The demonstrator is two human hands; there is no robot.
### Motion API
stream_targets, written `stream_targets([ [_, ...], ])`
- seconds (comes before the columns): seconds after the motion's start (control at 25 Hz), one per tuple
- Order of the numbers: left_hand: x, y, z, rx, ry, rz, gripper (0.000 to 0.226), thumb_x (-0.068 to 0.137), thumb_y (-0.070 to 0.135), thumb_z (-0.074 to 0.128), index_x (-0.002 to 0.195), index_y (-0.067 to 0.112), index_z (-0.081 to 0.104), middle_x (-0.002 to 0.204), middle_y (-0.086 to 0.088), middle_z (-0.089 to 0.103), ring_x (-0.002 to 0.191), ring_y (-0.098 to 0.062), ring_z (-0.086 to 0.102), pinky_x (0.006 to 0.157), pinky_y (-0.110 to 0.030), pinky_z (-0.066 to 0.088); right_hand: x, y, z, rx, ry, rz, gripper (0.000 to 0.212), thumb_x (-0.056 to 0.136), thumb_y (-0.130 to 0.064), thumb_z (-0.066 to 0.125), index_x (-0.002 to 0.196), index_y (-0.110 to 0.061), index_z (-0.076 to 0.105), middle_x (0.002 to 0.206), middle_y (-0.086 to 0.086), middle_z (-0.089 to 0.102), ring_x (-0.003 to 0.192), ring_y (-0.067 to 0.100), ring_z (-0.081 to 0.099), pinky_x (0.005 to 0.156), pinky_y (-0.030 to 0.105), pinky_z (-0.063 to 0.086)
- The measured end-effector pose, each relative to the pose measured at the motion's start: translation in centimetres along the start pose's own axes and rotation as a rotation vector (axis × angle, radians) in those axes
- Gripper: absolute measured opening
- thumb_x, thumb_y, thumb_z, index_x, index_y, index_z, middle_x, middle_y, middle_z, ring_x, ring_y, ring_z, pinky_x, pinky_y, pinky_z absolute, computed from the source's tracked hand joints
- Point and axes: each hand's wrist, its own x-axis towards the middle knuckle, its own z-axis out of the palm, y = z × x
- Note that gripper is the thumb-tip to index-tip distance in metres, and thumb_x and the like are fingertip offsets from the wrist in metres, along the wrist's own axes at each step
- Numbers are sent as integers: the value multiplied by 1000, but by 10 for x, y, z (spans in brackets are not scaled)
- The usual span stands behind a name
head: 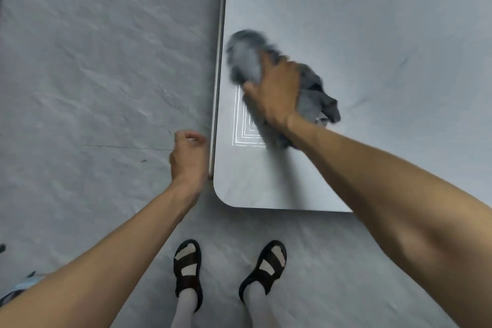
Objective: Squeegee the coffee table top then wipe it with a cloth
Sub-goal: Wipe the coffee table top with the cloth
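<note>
Right hand (274, 93) presses one grey cloth (246, 57) on coffee table (372, 21); left hand (187, 153) fingers curled, empty.

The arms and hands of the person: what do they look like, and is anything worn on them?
Both forearms are bare from elbow to wrist; no sleeves show in this view. The left hand and the right hand wear no gloves, and no watch, ring or bracelet is visible. The right hand looks slightly blurred.
</note>
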Motion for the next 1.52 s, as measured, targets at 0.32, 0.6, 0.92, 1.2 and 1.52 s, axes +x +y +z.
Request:
stream_targets([
  [0.32, -29, -4, 11, 423, -118, 245, 36, 86, 0, 45, 118, 16, 43, 108, 3, 48, 89, -17, 49, 61, -23, 37, -120, 131, -21, 21, -122, -247, 77, 71, -54, 63, 141, -28, 43, 114, 17, 57, 97, 34, 52, 83, 42, 45],
  [0.6, -73, -11, 59, 786, -105, 544, 44, 84, 0, 50, 127, 11, 43, 157, -16, 21, 146, -28, 17, 119, -44, 22, -204, 92, -6, 44, -266, -545, 90, 61, -49, 79, 140, -28, 43, 126, 19, 53, 108, 37, 52, 87, 44, 44],
  [0.92, -99, -21, 97, 762, -255, 428, 40, 81, 2, 53, 121, 10, 50, 129, -8, 45, 122, -26, 46, 103, -40, 42, -185, 318, -65, 146, -48, 248, 72, 74, -37, 69, 139, -25, 42, 125, 16, 55, 111, 33, 52, 96, 34, 42],
  [1.2, -89, -48, 22, 496, -206, 232, 41, 87, 8, 52, 126, 19, 47, 127, -5, 56, 100, -11, 50, 70, -12, 36, -178, 148, -42, 156, -85, 582, 81, 78, -47, 69, 143, -13, 34, 124, 26, 50, 113, 40, 47, 97, 46, 37],
  [1.52, -91, -98, -130, 274, -311, -47, 61, 79, 39, 74, 132, 23, 49, 122, 1, 61, 114, -17, 58, 91, -28, 48, -226, -104, -32, 607, -622, -46, 54, 77, -42, 68, 120, -20, 43, 111, 7, 61, 101, 30, 59, 83, 37, 48],
])
